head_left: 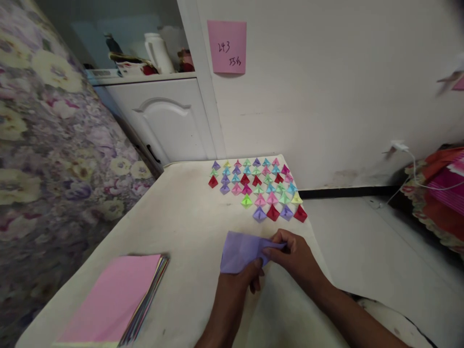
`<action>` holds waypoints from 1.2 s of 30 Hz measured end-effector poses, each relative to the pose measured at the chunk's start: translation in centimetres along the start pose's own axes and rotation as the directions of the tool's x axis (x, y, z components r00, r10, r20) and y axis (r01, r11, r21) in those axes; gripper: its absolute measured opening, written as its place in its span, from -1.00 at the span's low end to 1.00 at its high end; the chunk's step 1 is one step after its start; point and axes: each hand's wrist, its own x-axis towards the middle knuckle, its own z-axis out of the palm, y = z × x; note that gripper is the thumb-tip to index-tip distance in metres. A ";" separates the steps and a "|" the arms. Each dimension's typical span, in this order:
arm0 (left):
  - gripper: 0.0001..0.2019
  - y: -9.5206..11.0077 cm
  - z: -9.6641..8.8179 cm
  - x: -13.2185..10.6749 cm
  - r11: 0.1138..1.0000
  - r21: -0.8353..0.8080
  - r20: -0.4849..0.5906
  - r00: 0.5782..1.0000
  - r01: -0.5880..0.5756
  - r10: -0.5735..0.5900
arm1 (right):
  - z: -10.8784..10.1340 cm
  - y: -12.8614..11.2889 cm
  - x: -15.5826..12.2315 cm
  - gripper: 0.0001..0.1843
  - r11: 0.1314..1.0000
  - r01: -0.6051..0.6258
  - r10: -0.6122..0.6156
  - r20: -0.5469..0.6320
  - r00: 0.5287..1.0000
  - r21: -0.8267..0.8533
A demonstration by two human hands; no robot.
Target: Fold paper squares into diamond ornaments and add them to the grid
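A purple sheet of origami paper [239, 252], partly folded, is held up above the table by both hands. My left hand [242, 280] grips its lower edge, with the thumb on top and the other fingers underneath. At the right-hand corner of the paper, my right hand [290, 251] pinches a narrow folded part between thumb and fingers. Beyond the hands, small folded paper pieces [273, 212] in purple, red, green, pink, blue and yellow stand in rows on the table. A stack of coloured paper [116, 295], pink on top, lies to the left.
The cream-covered table [181, 208] reaches the white wall, where a pink note [227, 47] hangs. A floral curtain [54, 145] borders the left side, beside a white cabinet [163, 116]. A charger cable [413, 159] hangs at the right.
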 end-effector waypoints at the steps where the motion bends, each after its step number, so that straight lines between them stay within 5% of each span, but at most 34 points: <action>1: -0.78 0.0 0.0 0.0 1.000 0.006 -0.001 1.000 -0.003 0.003 | 0.1 0.0 0.0 -0.78 1.000 0.002 -0.002 -0.006 1.000 0.013; 36: -0.57 -0.4 0.5 -0.1 0.999 -0.030 -0.015 0.999 0.042 -0.042 | 0.6 0.0 -0.2 -0.76 0.995 0.005 0.006 -0.106 0.994 0.095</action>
